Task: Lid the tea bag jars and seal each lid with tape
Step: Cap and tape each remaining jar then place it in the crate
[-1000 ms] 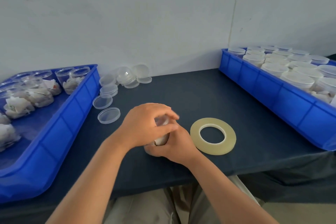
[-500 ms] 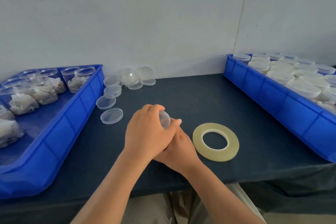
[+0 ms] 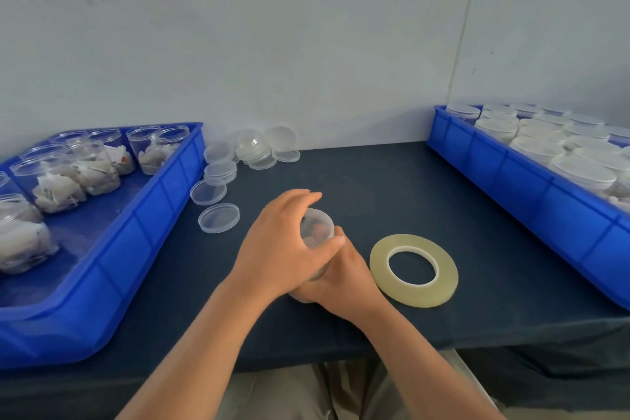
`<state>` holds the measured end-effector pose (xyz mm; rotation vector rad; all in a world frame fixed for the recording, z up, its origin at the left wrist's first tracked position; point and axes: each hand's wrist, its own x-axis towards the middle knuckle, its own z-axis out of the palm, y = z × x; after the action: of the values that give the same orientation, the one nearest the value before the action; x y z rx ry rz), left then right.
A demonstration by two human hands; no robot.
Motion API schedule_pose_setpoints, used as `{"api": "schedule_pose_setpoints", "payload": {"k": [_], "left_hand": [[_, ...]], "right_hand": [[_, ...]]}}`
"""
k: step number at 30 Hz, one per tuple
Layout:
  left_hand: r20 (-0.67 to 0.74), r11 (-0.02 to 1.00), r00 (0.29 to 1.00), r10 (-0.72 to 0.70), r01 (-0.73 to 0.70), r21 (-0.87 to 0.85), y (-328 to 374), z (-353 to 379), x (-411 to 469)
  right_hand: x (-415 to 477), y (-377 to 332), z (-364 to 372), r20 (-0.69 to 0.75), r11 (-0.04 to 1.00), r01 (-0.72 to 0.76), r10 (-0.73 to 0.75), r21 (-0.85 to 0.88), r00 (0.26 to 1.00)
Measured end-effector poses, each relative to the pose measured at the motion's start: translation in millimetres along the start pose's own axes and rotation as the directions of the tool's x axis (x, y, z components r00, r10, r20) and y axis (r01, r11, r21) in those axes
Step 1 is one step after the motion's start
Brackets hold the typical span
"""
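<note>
On the table (image 3: 375,187), my left hand (image 3: 283,249) grips the lid (image 3: 317,227) of a jar (image 3: 318,274), my right hand (image 3: 344,280) its base; fingers hide the contents. Left bin (image 3: 163,187) holds open tea-bag jars (image 3: 58,187), right bin (image 3: 511,177) lidded jars (image 3: 538,150).

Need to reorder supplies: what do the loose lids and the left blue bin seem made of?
Loose lids: likely clear, glossy plastic; the dark table shows through them. Left blue bin: probably moulded plastic, with smooth ribbed walls and a slight sheen.
</note>
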<state>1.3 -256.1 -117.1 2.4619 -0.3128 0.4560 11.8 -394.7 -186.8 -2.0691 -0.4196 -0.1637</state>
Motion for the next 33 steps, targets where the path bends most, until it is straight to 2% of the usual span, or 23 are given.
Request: {"api": "schedule_pose_setpoints", "payload": {"k": [3,5,8,19,24,26,27,29,31,33], "left_hand": [[-0.067,0.979,0.978,-0.200,0.196,-0.060,7,13,-7],[-0.098,0.971,0.968,-0.230,0.222,-0.088,9,19,-7],[-0.144,0.979,0.972,-0.184,0.167,-0.118,6,21,-4],[-0.040,0.979,0.997,-0.064,0.055,-0.197,-13,9,3],[-0.054,0.970,0.997,-0.048,0.034,-0.240,-17,13,2],[-0.036,0.970,0.999,-0.029,0.019,-0.244,-17,11,2],[-0.025,0.969,1.000,-0.017,0.010,-0.246,-17,10,2],[-0.006,0.966,1.000,-0.003,0.001,-0.257,-17,8,2],[0.001,0.964,1.000,0.005,-0.004,-0.266,-17,8,2],[-0.014,0.965,1.000,0.016,-0.020,-0.260,-17,9,1]], "right_hand": [[-1,-3,2,-0.009,0.992,0.040,-0.041,-0.122,0.999],[-2,-4,2,-0.014,0.986,0.053,-0.056,-0.156,0.998],[-1,0,1,-0.003,0.997,-0.007,0.006,-0.071,1.000],[-1,0,-5,-0.011,0.998,-0.055,0.055,0.021,0.998],[-6,-9,-2,-0.021,0.998,-0.025,0.024,-0.061,0.999],[-11,-9,-10,0.037,0.998,0.000,0.002,-0.057,0.999],[-13,-7,-20,0.080,0.992,0.029,-0.019,-0.126,0.997],[-17,1,-45,0.150,0.915,0.089,-0.032,-0.393,0.988],[-27,15,-71,0.129,0.824,0.025,0.059,-0.566,0.990],[-42,30,-91,0.058,0.765,-0.087,0.160,-0.638,0.985]]}}
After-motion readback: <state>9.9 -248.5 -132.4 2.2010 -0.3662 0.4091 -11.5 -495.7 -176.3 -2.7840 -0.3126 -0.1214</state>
